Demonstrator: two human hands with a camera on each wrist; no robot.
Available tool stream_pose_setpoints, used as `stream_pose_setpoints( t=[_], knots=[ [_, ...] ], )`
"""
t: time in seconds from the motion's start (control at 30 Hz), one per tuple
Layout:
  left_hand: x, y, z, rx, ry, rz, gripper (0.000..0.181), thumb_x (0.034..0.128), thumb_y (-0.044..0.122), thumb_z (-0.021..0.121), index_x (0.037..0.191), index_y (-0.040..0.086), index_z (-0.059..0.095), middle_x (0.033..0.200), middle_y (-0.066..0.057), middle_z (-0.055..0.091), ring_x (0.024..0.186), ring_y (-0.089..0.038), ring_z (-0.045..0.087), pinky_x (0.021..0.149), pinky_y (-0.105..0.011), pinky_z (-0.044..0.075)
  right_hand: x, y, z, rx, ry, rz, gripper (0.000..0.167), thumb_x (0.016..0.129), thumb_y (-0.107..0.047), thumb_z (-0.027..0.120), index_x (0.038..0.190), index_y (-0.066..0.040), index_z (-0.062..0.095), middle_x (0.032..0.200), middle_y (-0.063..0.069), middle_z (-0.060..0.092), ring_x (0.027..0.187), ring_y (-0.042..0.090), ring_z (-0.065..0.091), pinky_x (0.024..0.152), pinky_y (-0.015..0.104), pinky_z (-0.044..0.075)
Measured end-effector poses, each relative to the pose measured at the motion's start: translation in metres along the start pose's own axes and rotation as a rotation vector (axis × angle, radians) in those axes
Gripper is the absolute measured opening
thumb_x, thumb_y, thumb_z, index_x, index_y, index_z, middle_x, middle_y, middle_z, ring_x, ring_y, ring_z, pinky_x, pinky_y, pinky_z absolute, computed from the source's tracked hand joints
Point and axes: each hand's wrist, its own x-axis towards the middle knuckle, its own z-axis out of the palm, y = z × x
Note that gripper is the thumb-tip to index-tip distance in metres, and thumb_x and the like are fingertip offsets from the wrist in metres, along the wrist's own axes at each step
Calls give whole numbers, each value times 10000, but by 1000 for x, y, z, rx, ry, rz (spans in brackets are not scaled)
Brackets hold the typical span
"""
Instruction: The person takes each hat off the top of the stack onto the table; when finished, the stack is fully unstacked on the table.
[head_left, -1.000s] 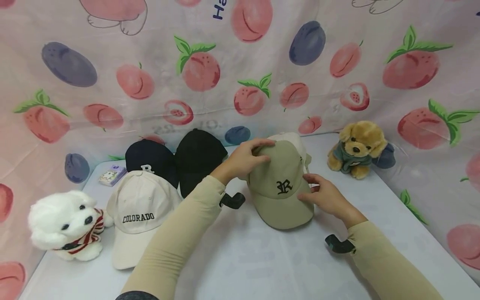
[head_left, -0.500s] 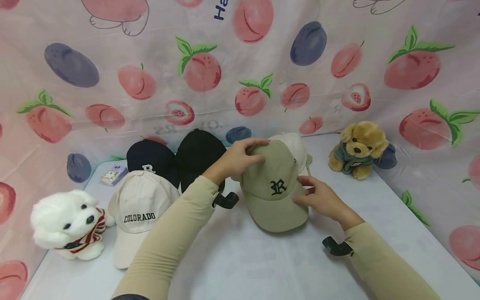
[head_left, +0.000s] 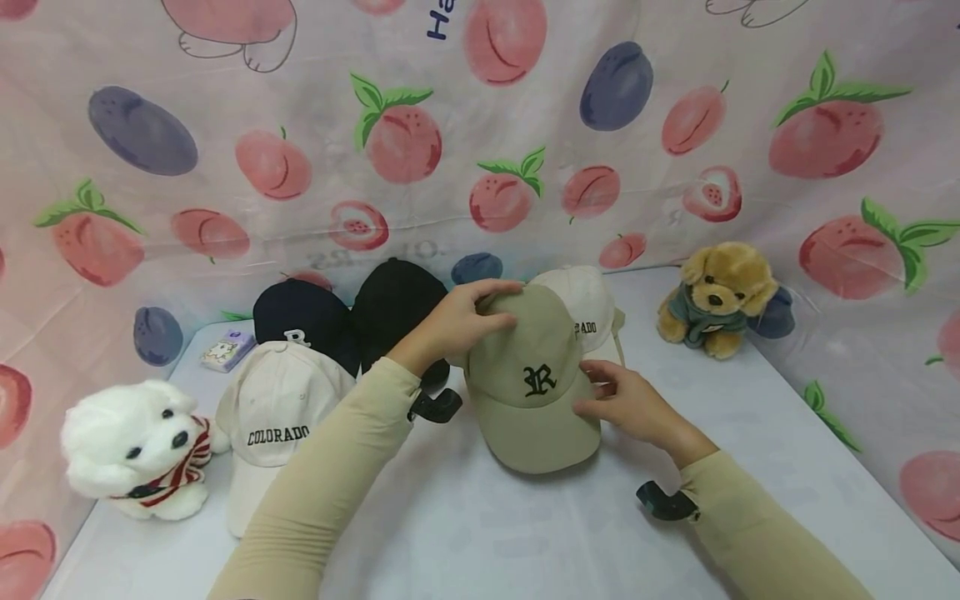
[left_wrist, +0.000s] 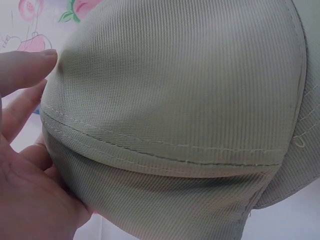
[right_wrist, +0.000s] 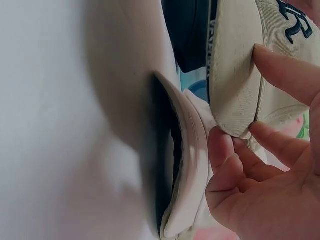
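Observation:
A khaki baseball cap [head_left: 525, 333] with a dark letter R faces the head camera. My left hand [head_left: 461, 323] grips the top of its crown [left_wrist: 170, 90], thumb and fingers spread around it. With the right hand [head_left: 628, 402] I pinch the side where brim meets crown; in the right wrist view the thumb lies on top of the brim [right_wrist: 234, 75] and other fingers are below. The brim appears held off the table there. Just behind it stands a white cap [head_left: 585, 293], its lettering partly hidden by the khaki cap.
At left are a white COLORADO cap [head_left: 277, 400], a navy cap [head_left: 296, 312], a black cap [head_left: 393, 304] and a small purple packet [head_left: 228, 350]. A white plush dog [head_left: 127, 442] sits front left, a brown plush dog [head_left: 720, 292] back right. Fruit-print cloth hangs behind the white table [head_left: 510, 533].
Both hands have moved the khaki cap left and slightly toward me. More of the white cap behind it, including part of its lettering, now shows.

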Motion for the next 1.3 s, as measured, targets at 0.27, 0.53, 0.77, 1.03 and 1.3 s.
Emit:
stream_pose_setpoints(
  t=[0.27, 0.53, 0.77, 1.03, 1.3],
  knots=[
    [-13, -4, -9, 23, 7, -12, 424, 952, 219, 703, 1368, 175, 632, 1372, 7, 587, 1239, -124, 535, 1015, -387, 453, 0, -3, 9, 7, -9, -52, 692, 866, -222, 794, 1419, 61, 489, 1344, 227, 561, 1076, 298, 601, 876, 406, 501],
    [-25, -7, -18, 43, 4, -26, 441, 953, 229, 709, 1381, 177, 620, 1394, 0, 570, 1235, -147, 539, 1009, -404, 455, -1, -9, 21, 33, -38, -87, 688, 862, -187, 802, 1411, 80, 486, 1324, 218, 570, 1042, 272, 615, 845, 386, 507],
    [-36, -7, -25, 51, 15, -15, 437, 951, 205, 713, 1376, 149, 623, 1381, -8, 584, 1238, -151, 536, 1015, -399, 448, -2, -18, 31, 60, -76, -76, 687, 862, -176, 801, 1415, 76, 483, 1315, 197, 576, 1044, 259, 619, 827, 353, 515],
    [-48, -11, -33, 69, 39, -24, 457, 938, 209, 730, 1375, 131, 620, 1371, -26, 590, 1265, -168, 518, 1048, -409, 417, 1, -20, 42, 56, -99, -104, 684, 857, -167, 800, 1415, 73, 484, 1290, 182, 584, 1020, 245, 617, 826, 341, 513],
    [-60, -13, -39, 95, 62, -52, 446, 934, 201, 733, 1363, 137, 628, 1381, -30, 584, 1260, -180, 524, 1036, -420, 428, 3, -25, 53, 91, -132, -137, 692, 852, -157, 806, 1406, 97, 479, 1286, 184, 574, 992, 224, 599, 788, 297, 508]
  ],
)
